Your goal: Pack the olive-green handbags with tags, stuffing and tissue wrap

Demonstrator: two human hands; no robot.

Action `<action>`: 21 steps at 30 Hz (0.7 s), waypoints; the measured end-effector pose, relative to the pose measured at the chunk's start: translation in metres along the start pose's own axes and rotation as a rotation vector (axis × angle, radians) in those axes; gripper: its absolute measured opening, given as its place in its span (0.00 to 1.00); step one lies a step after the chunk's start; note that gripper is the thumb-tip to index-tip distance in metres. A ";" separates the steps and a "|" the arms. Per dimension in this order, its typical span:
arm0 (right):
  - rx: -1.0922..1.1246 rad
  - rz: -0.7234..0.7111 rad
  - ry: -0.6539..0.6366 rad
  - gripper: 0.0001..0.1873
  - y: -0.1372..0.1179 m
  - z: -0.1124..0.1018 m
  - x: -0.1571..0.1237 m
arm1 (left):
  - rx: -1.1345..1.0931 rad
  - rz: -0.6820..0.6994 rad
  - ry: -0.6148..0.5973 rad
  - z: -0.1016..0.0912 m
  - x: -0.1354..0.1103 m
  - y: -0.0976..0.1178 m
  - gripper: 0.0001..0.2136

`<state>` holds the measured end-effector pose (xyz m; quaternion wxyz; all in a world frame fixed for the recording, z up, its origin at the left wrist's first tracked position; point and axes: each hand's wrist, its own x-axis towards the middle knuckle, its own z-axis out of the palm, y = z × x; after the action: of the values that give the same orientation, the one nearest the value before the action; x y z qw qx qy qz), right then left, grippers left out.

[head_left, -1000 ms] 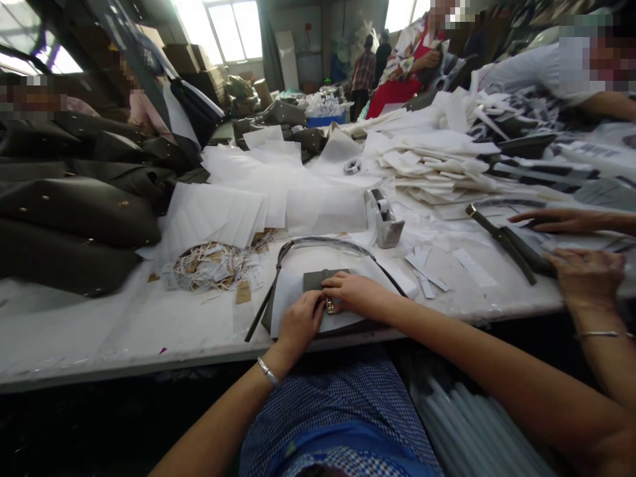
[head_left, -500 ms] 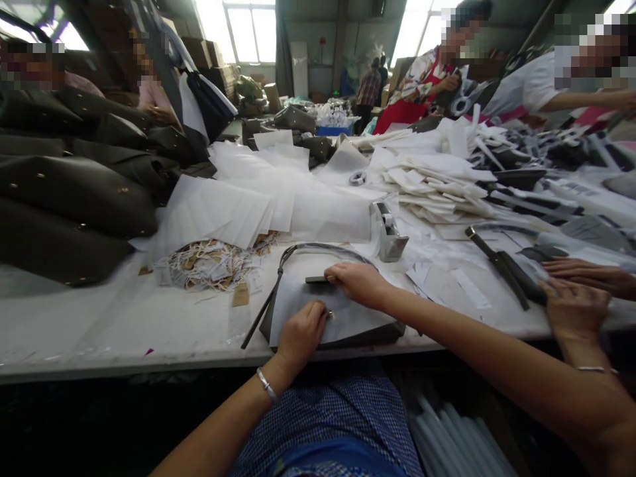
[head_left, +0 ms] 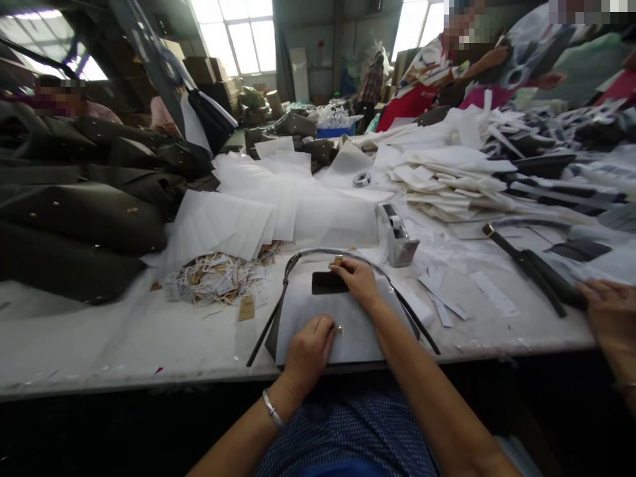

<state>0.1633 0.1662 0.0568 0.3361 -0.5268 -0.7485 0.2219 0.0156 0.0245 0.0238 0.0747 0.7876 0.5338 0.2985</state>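
Observation:
An olive-grey handbag (head_left: 272, 346) sits in front of me at the table's edge, its front covered by a white sheet (head_left: 303, 301). Its handle strap (head_left: 287, 271) arches behind it. A dark closure tab (head_left: 328, 283) shows over the sheet. My right hand (head_left: 360, 278) pinches the tab's far end, where a gold clasp (head_left: 338, 260) faces up. My left hand (head_left: 311, 348) rests on the sheet with curled fingers, just left of a small gold stud (head_left: 340, 329). What its fingertips hold, if anything, is hidden.
A tape dispenser (head_left: 397, 235) stands behind the bag. Stringed tags (head_left: 218, 281) and white sheets (head_left: 233, 222) lie to the left, before piled dark bags (head_left: 74, 225). At right, a co-worker's hand (head_left: 609, 311) touches another bag (head_left: 551, 278). More people work beyond.
My right hand has lifted and turned the closure tab back, so its gold clasp and dark broad side now show. My left hand stays low beside the stud. The view has shifted slightly.

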 end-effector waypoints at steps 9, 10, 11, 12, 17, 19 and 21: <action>0.264 0.003 0.179 0.13 0.023 0.017 -0.002 | -0.090 -0.008 -0.001 -0.004 0.000 0.001 0.05; 0.266 0.006 0.192 0.12 0.022 0.018 -0.003 | -0.113 -0.022 -0.009 -0.006 0.000 0.002 0.05; 0.265 0.009 0.202 0.11 0.021 0.018 -0.005 | -0.137 -0.041 -0.021 -0.008 0.001 0.002 0.05; 0.262 0.009 0.210 0.09 0.020 0.017 -0.006 | -0.160 -0.061 -0.037 -0.010 0.002 0.003 0.05; 0.270 -0.044 0.224 0.07 0.017 0.019 -0.009 | -0.312 -0.168 -0.167 -0.028 0.018 0.007 0.05; 0.277 -0.074 0.224 0.06 0.017 0.020 -0.009 | -0.430 -0.245 -0.206 -0.038 0.030 0.007 0.08; 0.271 -0.108 0.216 0.07 0.017 0.020 -0.009 | -0.523 -0.315 -0.178 -0.050 0.045 0.007 0.09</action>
<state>0.1609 0.1638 0.0292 0.4937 -0.4565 -0.6985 0.2446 0.0047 0.0512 0.0846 0.3665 0.6724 0.5456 0.3405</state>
